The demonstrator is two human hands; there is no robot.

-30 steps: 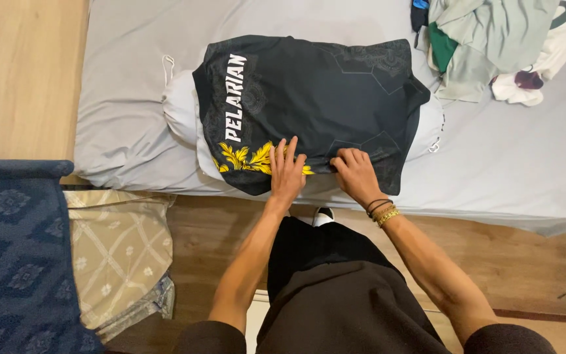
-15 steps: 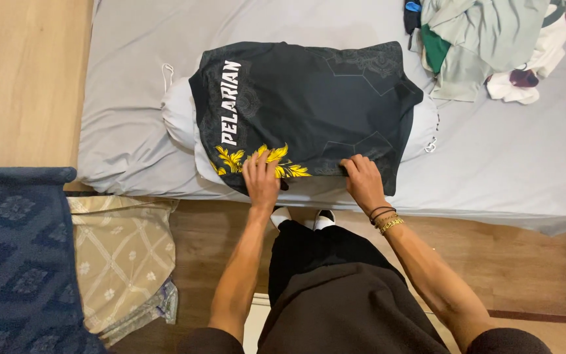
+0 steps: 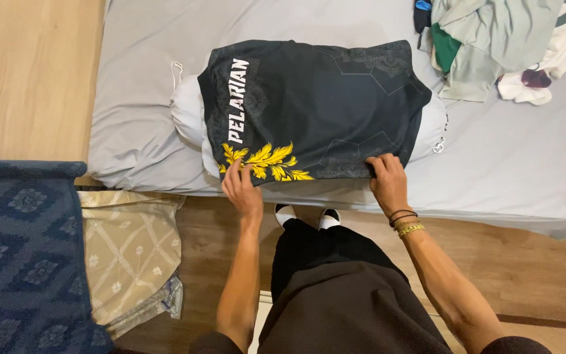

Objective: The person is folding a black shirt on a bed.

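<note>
Head view: folding is judged to be under way rather than finished. A dark jersey (image 3: 316,108) with a yellow leaf print is spread flat on the grey bed (image 3: 525,170), over a pale garment (image 3: 188,111) whose edges show at both sides. Its near hem lies along the edge of the mattress. The left hand (image 3: 242,190) is laid at the near left corner, by the yellow print, fingers bent onto the fabric; whether cloth is pinched or only pressed cannot be told. The right hand (image 3: 388,180) is closed on the near right corner, fingertips tucked under the hem. The jersey is already narrowed to a rectangle, with no sleeves seen sticking out, so the side folds appear done. The lengthwise fold is judged to be left, since the body is at full length. A heap of unfolded clothes (image 3: 499,46) is seen at the far right of the bed, well apart from the hands, so more pieces seem to remain. Patterned rugs (image 3: 126,249) lie on the wooden floor at the left.
</note>
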